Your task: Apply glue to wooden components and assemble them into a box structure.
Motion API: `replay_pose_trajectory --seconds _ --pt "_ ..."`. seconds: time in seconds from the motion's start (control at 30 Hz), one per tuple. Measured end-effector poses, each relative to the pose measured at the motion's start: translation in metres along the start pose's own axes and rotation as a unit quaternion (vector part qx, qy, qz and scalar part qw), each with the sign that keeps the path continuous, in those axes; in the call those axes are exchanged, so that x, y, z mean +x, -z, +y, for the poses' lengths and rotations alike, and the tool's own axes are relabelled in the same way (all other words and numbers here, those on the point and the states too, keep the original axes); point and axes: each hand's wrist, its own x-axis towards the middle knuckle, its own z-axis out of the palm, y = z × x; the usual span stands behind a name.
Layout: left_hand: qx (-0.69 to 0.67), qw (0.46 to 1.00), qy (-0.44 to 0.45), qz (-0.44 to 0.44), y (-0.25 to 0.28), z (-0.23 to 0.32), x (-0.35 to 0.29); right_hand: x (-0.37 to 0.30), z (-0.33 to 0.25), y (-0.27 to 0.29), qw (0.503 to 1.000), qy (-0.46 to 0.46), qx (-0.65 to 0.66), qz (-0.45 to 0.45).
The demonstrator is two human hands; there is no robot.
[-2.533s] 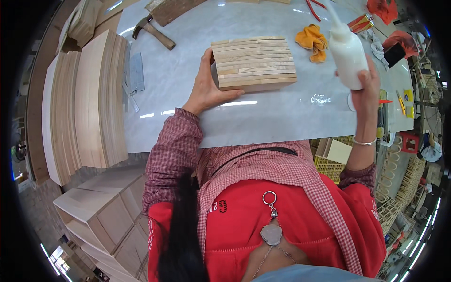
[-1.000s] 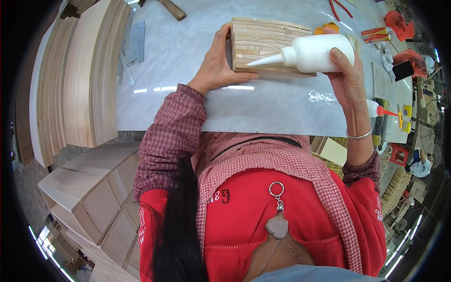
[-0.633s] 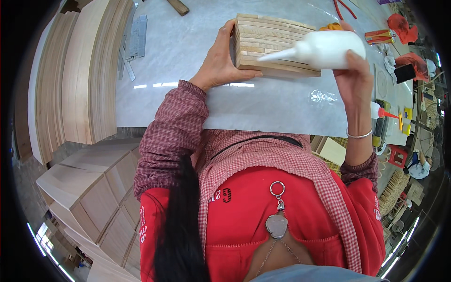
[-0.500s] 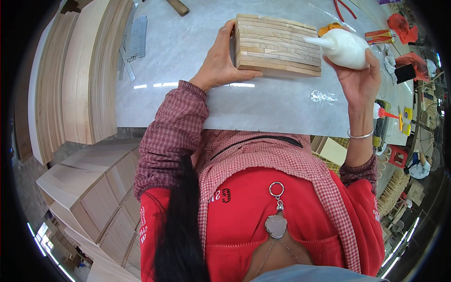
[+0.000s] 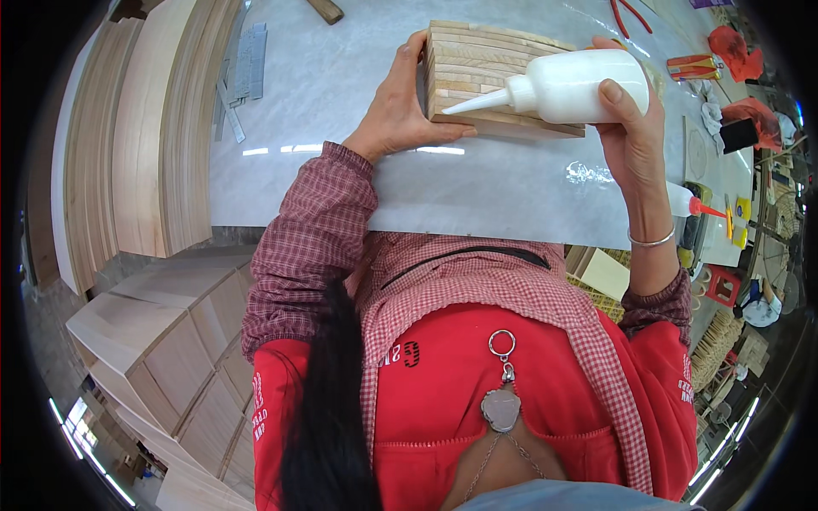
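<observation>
"Pendant [image 5: 500,410] first, nearest of all?"

"Yes, hung over a red top [image 5: 545,375], with a checked apron [image 5: 494,289] worn across it."

"Found the right hand [image 5: 635,140] clamped or loose?"

"Clamped round a white squeeze bottle [image 5: 588,85], held nearly level on its side, with the tapered nozzle [image 5: 479,101] pointing left."

"Touched anything with that tip?"

"Could not tell. Saw it over or on the nearer strips of a stack of wooden slats [image 5: 464,64], toward their left end."

"And noted what about the left hand [image 5: 392,115]?"

"Saw it clamped on the left end of the same stack, thumb along the near side, some fingers hidden behind."

"Placed the stack where?"

"On the glossy grey tabletop [image 5: 469,192], between both hands, partly covered by the bottle."

"Spotted anything out to the sides?"

"Noticed a second white bottle [image 5: 679,198] with a red tip, just beside the right forearm. Made out grey metal strips [image 5: 247,64] to the left, near tall stacks of boards [image 5: 136,136]."

"And farthest off?"

"Glimpsed a wooden handle [image 5: 325,10] cut off by the upper edge of the view, red tool handles [image 5: 619,17] beyond the bottle, and a red plastic bag [image 5: 734,55] farther right."
</observation>
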Motion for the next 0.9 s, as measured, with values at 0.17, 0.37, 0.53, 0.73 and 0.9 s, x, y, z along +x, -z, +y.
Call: replay_pose_trajectory --seconds 0.17,0.37,0.53,0.73,0.9 --pt "0.007 1.0 -0.004 0.001 0.0011 0.0019 0.0 0.0021 0.0011 -0.004 1.0 0.009 -0.018 0.006" --pt "0.005 1.0 -0.008 0.0 0.0011 0.0002 0.0005 0.0027 -0.0005 -0.0092 0.999 0.036 -0.023 0.0" --pt "0.005 1.0 -0.013 0.001 0.0011 0.0002 0.0004 0.0035 -0.0005 -0.0103 0.998 0.046 -0.035 -0.001" --pt "0.012 1.0 -0.013 0.003 0.0013 0.0009 0.0 0.0041 -0.0018 -0.0089 0.998 0.042 -0.047 -0.006" --pt "0.014 1.0 -0.013 0.004 0.0012 0.0003 -0.0001 0.0029 -0.0057 -0.0105 0.997 0.046 -0.061 -0.008"
